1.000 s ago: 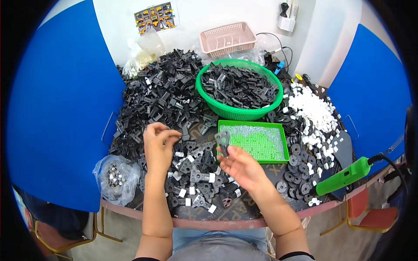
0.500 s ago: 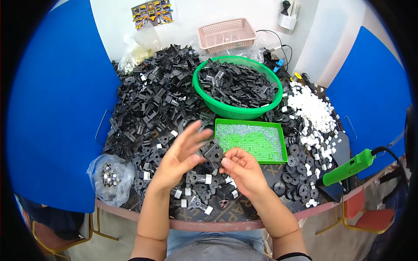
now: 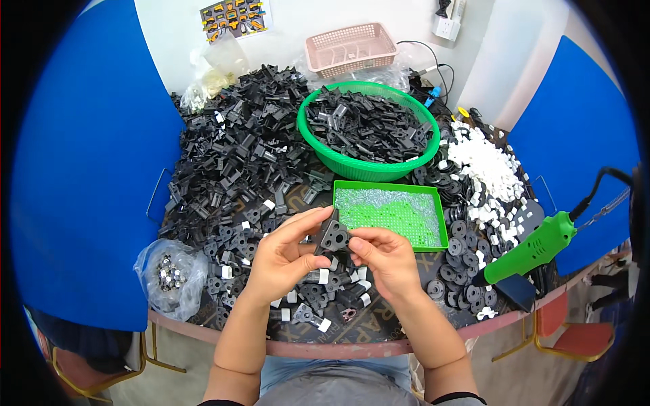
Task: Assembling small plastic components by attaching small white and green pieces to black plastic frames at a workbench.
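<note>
In the head view, a green round basket [image 3: 369,170] is heaped with black plastic parts [image 3: 369,128]. In front of it, a green rectangular tray [image 3: 443,220] holds silvery pieces [image 3: 365,200] too small to identify, thinly spread at its middle. A clear plastic bag [image 3: 186,301] at the left contains shiny metal pieces [image 3: 171,274]. The left hand [image 3: 284,257], half curled, grips a black bracket [image 3: 336,236] between thumb and fingers; the right hand [image 3: 384,254] pinches its right edge, nearly closed. The bracket is above the tabletop [image 3: 379,326], near the tray's left front corner.
</note>
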Tool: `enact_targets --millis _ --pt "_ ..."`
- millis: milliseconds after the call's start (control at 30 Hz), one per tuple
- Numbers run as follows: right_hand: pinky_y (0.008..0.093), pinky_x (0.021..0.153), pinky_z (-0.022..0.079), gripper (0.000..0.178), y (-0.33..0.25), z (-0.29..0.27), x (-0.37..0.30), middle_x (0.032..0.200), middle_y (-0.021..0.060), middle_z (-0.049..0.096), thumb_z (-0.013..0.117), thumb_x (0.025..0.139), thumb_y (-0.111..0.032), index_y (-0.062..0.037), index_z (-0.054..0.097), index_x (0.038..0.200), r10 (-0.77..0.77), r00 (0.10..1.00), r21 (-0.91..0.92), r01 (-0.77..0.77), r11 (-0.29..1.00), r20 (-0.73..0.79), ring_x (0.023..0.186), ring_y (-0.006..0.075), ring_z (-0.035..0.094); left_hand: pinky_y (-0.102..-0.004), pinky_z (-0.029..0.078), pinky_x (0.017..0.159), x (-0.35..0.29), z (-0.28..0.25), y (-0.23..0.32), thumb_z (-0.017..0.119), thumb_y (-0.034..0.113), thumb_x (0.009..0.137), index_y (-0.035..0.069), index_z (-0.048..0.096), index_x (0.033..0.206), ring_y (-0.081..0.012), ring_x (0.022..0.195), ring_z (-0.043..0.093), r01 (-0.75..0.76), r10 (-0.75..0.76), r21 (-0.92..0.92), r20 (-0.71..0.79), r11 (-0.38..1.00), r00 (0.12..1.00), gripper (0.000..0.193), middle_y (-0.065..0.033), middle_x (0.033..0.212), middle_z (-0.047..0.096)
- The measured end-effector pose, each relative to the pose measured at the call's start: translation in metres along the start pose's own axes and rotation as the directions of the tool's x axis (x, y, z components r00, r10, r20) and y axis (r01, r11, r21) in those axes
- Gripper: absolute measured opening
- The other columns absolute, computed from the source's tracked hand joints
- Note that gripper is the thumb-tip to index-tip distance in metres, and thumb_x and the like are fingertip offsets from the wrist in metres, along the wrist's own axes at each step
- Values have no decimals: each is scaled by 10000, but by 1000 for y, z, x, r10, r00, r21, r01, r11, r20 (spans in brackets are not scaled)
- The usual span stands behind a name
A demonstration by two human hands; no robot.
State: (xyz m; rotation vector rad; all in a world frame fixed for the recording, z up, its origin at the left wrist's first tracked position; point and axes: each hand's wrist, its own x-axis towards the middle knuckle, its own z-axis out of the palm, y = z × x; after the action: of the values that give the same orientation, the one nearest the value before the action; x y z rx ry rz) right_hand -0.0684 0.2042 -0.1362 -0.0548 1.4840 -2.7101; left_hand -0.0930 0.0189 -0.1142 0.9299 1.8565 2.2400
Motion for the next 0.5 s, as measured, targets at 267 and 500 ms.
enact_targets --millis 267,500 --pt "209 627 468 183 -3 6 -4 815 57 631 681 776 17 24 634 952 -160 984 -143 147 979 -84 687 90 559 -332 479 924 -3 11 -2 654 -99 734 -16 456 1279 -194 1162 453 2 -3 -40 -34 999 999 586 -124 1322 403" --pt "231 677 451 240 4 11 -1 852 45 551 688 774 -22 -6 565 978 -524 849 -535 476 698 71 752 112 524 -330 430 909 -9 21 -10 612 -16 807 -16 522 1074 -189 1020 544 -22 -9 -117 -261 993 965 282 -133 1115 554"
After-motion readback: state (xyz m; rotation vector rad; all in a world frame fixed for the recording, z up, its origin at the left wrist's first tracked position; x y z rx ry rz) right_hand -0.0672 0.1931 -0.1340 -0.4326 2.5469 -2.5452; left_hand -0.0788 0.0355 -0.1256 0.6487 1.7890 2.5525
